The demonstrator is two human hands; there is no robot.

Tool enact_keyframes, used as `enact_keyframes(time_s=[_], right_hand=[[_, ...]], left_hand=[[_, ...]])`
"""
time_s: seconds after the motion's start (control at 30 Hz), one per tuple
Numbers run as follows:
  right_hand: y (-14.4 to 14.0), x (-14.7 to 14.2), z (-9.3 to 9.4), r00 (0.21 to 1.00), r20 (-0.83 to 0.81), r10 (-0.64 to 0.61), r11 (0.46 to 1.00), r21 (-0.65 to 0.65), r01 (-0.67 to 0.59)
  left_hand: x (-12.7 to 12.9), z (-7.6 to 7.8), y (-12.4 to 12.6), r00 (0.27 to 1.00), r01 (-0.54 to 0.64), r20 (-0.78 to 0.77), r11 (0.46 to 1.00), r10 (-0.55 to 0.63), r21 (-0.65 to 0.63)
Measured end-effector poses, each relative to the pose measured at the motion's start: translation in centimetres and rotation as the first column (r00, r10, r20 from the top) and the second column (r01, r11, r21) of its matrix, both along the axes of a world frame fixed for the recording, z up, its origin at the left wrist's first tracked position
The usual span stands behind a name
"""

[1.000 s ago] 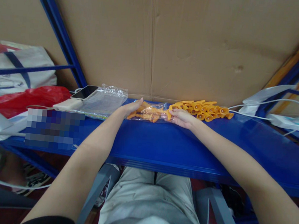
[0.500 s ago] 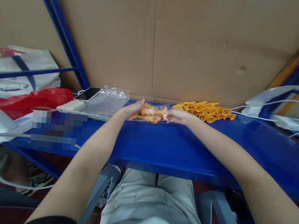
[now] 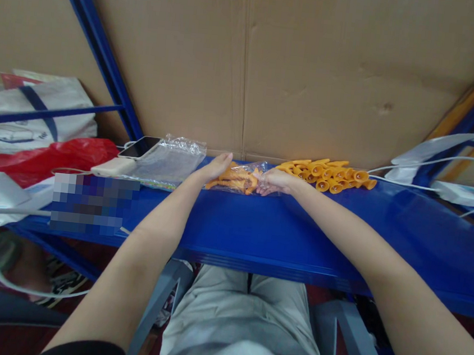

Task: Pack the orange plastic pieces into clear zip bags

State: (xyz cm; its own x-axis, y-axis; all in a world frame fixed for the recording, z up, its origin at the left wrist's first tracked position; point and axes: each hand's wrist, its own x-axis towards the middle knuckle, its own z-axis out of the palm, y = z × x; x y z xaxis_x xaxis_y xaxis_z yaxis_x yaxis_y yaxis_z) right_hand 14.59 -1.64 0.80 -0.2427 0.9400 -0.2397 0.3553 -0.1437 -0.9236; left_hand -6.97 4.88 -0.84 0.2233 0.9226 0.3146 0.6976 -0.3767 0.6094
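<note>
On the blue shelf, a clear plastic bag (image 3: 264, 168) lies between my two hands, with several orange plastic pieces (image 3: 237, 178) inside it. My left hand (image 3: 220, 165) is closed on the bag's left side, thumb uppermost; its other fingers are mostly hidden. At the opposite end, my right hand (image 3: 278, 180) has its fingers bent around the crinkled plastic. Just beyond the right hand sits a stack of orange pieces with flared, cup-like ends (image 3: 332, 175), those ends facing me.
Left of the bag are flat clear plastic bags (image 3: 173, 162), a phone (image 3: 141, 147) and a white power bank (image 3: 113, 167). A red plastic bag (image 3: 69, 159) lies farther left. White cables (image 3: 471, 160) run at the right. A cardboard wall (image 3: 249, 60) rises behind the shelf.
The orange pieces in the bag have shifted and look flatter. My right hand has turned slightly, and more crinkled plastic shows around it. My left hand has barely moved.
</note>
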Motion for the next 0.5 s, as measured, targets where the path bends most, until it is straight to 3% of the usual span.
enact_keyframes(time_s=[0.23, 0.4, 0.5], right_hand=[[-0.3, 0.4, 0.1, 0.999, 0.046, 0.006, 0.991, 0.132, -0.012], [-0.7, 2.3, 0.8, 0.997, 0.023, -0.076, 0.974, 0.214, 0.069], [-1.1, 3.2, 0.9, 0.995, 0.099, -0.024, 0.941, 0.338, -0.011]], left_hand=[[1.0, 0.5, -0.3, 0.932, -0.027, -0.363, 0.999, 0.012, -0.037], [1.1, 0.9, -1.4, 0.862, -0.103, -0.503, 0.993, 0.057, -0.065], [1.3, 1.1, -2.0, 0.823, -0.112, -0.563, 0.993, 0.078, -0.025]])
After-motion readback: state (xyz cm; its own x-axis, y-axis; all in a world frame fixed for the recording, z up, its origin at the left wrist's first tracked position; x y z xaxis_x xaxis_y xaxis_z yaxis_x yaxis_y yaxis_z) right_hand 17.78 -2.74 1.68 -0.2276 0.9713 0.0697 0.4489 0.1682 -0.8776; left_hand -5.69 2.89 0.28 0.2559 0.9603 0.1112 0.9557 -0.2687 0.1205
